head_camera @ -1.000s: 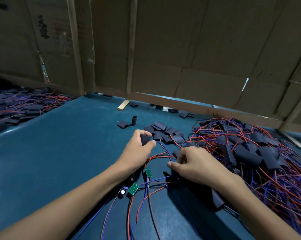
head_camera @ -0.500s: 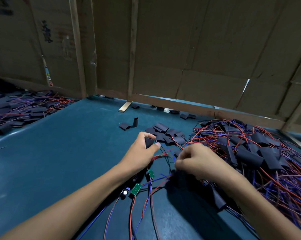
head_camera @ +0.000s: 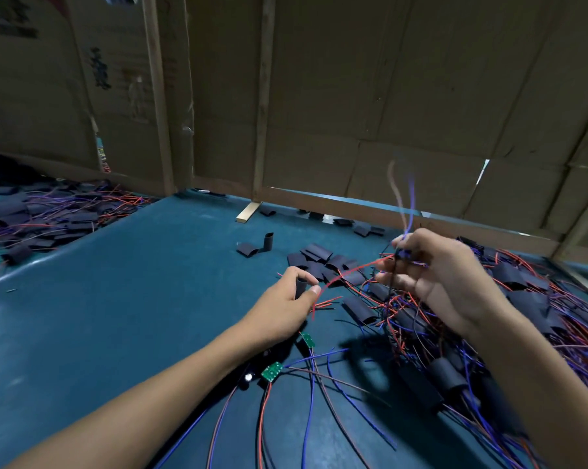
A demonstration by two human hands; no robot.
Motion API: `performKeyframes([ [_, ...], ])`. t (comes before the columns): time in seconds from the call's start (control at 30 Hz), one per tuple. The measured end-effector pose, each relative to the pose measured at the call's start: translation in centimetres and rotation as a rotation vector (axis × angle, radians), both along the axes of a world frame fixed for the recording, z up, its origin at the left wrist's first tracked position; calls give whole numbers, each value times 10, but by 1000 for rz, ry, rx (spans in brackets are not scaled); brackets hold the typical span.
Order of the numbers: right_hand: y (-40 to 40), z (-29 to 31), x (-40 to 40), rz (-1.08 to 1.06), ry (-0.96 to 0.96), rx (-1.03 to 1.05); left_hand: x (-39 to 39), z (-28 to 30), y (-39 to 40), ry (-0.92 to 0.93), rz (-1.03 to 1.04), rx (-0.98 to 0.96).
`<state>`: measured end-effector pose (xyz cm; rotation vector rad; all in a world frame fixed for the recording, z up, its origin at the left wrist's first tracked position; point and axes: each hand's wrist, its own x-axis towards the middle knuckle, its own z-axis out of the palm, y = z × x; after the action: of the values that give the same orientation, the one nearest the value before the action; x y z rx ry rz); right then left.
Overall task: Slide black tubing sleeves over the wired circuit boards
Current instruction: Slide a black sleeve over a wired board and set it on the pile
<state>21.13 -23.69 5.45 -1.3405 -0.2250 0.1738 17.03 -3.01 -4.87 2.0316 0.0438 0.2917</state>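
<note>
My left hand (head_camera: 287, 304) pinches a short black tubing sleeve (head_camera: 300, 286) between thumb and fingers, low over the blue table. My right hand (head_camera: 434, 275), raised to its right, grips a bundle of red, blue and dark wires (head_camera: 402, 255); their loose ends blur upward above the fist. A red wire (head_camera: 350, 270) runs from that hand toward the left hand. Two bare green circuit boards (head_camera: 272, 370) (head_camera: 308, 340) with wires lie on the table under my left wrist.
A heap of sleeved boards and tangled wires (head_camera: 522, 316) fills the right side. Loose black sleeves (head_camera: 319, 257) lie beyond my hands. Another pile of sleeved boards (head_camera: 32, 218) sits far left. A cardboard wall (head_camera: 353, 113) closes off the back of the blue table (head_camera: 116, 316).
My right hand has lifted off the table and pulled a wire bundle up and to the right. My left hand stays low, still holding the sleeve.
</note>
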Motion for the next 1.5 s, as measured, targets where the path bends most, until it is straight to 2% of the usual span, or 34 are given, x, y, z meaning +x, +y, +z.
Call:
performKeyframes([
  [0.07,-3,5,0,9,49,75,-1,-1,-1,16,-21,66],
  [0.17,-11,9,-1,97,97,77,-4,-1,1,27,-40,113],
  [0.33,-14,10,-1,179,57,21,-8,5,2,-64,-40,93],
  [0.47,-16,11,0,269,40,-108,-11,11,4,-148,-48,112],
  [0.6,-17,5,1,256,-91,-303,-13,15,4,-215,-67,75],
  [0.8,-17,1,-3,82,-421,-660,-13,20,4,-287,23,-27],
  [0.93,-15,1,-8,30,-609,-679,-12,22,6,-290,29,-52],
  [1.07,-14,0,-10,-117,-796,-659,-13,23,8,-266,51,-66],
  [1.17,-15,1,-9,-154,-847,-671,-14,24,8,-273,56,-29],
  [1.5,-18,3,-9,109,-836,-806,-14,23,10,-294,27,94],
])
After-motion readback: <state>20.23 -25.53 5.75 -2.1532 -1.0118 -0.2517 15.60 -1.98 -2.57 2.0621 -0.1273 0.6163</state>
